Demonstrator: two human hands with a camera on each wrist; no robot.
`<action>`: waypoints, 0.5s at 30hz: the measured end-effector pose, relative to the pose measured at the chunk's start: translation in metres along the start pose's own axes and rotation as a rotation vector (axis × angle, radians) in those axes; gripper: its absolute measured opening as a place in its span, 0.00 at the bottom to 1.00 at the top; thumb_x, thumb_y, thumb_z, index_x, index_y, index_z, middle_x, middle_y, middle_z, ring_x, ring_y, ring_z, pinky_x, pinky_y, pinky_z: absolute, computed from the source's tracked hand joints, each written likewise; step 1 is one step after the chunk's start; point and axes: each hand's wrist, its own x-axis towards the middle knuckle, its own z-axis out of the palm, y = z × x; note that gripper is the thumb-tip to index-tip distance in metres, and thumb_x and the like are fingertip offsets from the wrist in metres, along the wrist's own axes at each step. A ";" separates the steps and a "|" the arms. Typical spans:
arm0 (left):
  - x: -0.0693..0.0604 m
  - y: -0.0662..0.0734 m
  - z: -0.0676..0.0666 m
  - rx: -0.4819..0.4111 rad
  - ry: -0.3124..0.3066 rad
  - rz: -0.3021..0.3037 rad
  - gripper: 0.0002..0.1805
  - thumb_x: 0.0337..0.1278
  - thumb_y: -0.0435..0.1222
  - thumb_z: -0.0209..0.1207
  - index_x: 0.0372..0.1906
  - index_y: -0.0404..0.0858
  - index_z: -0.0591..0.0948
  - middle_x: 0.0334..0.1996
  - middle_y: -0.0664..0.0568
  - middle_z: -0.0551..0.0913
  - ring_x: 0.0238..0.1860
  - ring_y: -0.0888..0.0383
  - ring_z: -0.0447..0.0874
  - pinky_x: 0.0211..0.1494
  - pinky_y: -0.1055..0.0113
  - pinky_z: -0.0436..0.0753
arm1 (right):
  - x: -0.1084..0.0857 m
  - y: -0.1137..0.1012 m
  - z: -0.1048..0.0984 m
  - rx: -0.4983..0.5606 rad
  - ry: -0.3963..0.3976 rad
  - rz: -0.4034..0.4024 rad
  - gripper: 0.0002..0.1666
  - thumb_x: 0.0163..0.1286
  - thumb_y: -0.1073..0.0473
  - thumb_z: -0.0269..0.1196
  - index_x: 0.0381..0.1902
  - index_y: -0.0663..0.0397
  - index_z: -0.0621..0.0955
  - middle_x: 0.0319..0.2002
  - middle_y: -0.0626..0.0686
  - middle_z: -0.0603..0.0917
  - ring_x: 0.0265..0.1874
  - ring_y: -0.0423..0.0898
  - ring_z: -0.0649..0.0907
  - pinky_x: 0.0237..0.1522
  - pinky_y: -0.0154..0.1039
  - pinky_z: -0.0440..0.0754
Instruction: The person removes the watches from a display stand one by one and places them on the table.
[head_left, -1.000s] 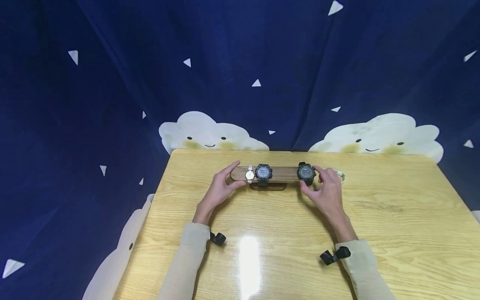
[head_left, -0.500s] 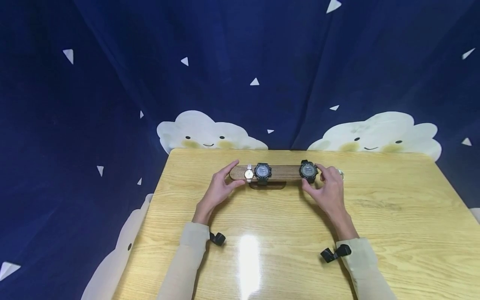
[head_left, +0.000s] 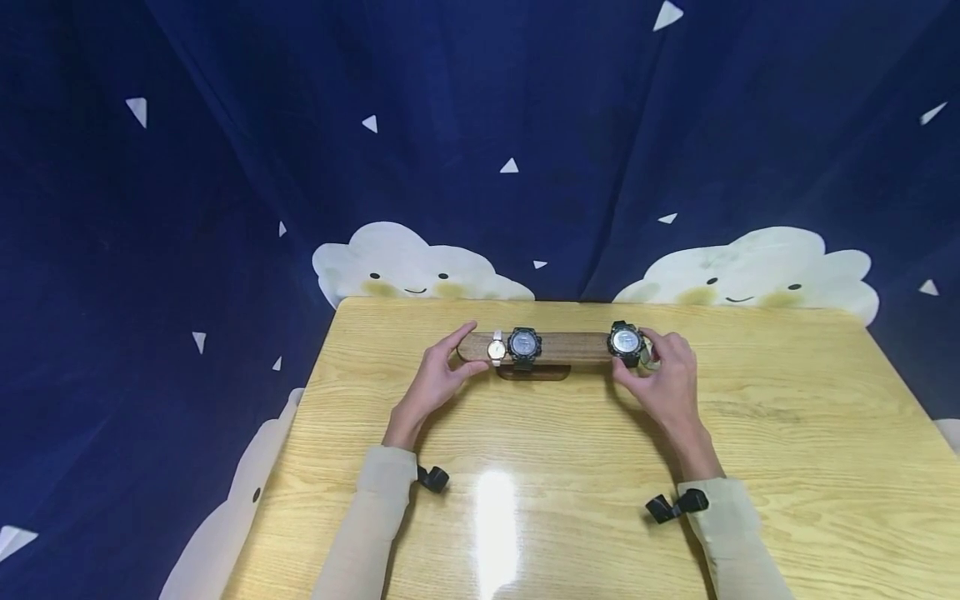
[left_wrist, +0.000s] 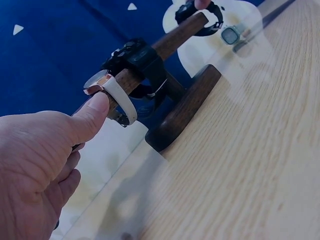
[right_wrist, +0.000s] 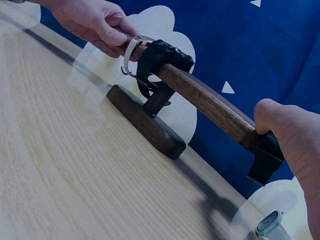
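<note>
Rightmost along the wooden bar point(head_left: 576, 348), a black watch point(head_left: 626, 340) is pinched by the right hand point(head_left: 666, 383), opposite the bar-clasping left hand point(head_left: 437, 377).

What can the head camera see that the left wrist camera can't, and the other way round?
Only the head view: both beige cloth sleeves and the small black cameras on the wrists.

Only the left wrist view: the short dark wooden post under the long brown wooden bar, and the face of the pale green watch.

Both: the bar, the left hand gripping its end, the small round gold-rimmed watch with a white strap, one chunky black watch beside it, another chunky black watch near the bar's other end, and the pale wooden table.
</note>
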 end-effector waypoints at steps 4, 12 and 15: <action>0.000 -0.001 0.001 0.000 0.001 0.000 0.42 0.61 0.39 0.72 0.79 0.47 0.69 0.75 0.47 0.72 0.77 0.48 0.67 0.81 0.53 0.65 | 0.000 0.002 -0.004 -0.002 -0.004 0.007 0.31 0.47 0.56 0.76 0.47 0.70 0.85 0.25 0.63 0.74 0.29 0.52 0.69 0.38 0.41 0.62; 0.001 -0.001 0.001 0.023 0.010 0.002 0.42 0.61 0.39 0.72 0.79 0.47 0.69 0.75 0.47 0.72 0.77 0.49 0.67 0.81 0.54 0.65 | 0.003 0.006 -0.008 0.001 0.003 -0.005 0.30 0.47 0.56 0.76 0.47 0.68 0.86 0.25 0.61 0.73 0.29 0.55 0.69 0.37 0.41 0.60; 0.001 -0.001 0.001 0.030 0.009 0.006 0.42 0.61 0.39 0.72 0.79 0.47 0.69 0.75 0.47 0.72 0.77 0.48 0.67 0.81 0.54 0.65 | 0.003 0.007 -0.009 0.003 0.009 -0.015 0.29 0.46 0.57 0.76 0.46 0.68 0.86 0.25 0.61 0.73 0.28 0.56 0.69 0.37 0.40 0.61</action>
